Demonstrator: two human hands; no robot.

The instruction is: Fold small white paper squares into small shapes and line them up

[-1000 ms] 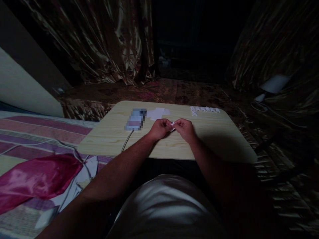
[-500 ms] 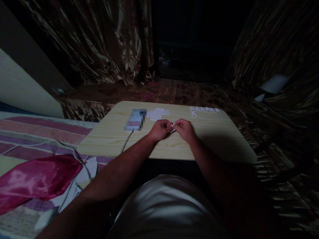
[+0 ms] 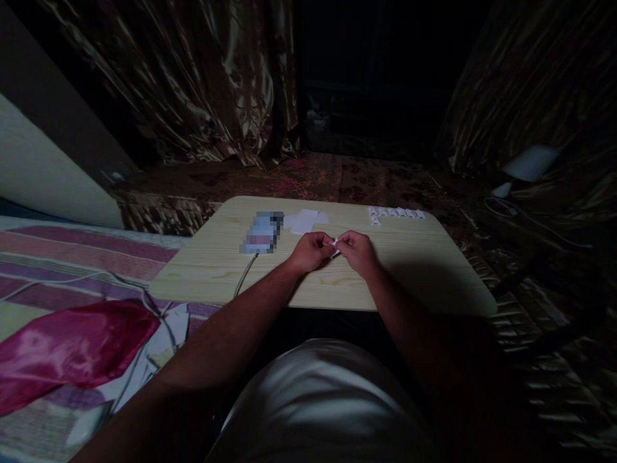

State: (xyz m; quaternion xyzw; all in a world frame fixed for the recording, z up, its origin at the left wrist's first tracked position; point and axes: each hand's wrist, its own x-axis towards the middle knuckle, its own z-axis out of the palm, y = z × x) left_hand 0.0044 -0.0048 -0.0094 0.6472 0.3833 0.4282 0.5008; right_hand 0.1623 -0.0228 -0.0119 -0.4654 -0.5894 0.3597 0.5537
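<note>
Over the middle of the light wooden table [image 3: 207, 270], my left hand [image 3: 311, 251] and my right hand [image 3: 357, 249] pinch one small piece of white paper [image 3: 335, 250] between them. Fingers of both hands are closed on it and cover most of it, so its folds cannot be made out. Beyond my left hand lie several loose white paper sheets [image 3: 305, 221], overlapping. Toward the table's far right corner, several small folded white paper pieces [image 3: 398, 212] sit in a row, with one more just in front of the row's left end.
A blurred-out phone-like device [image 3: 263, 233] lies left of the sheets, with a cable [image 3: 245, 273] running over the table's near edge. A bed with a striped cover [image 3: 144, 251] and a shiny pink cloth [image 3: 81, 347] is at left. A white lamp [image 3: 530, 162] stands at right.
</note>
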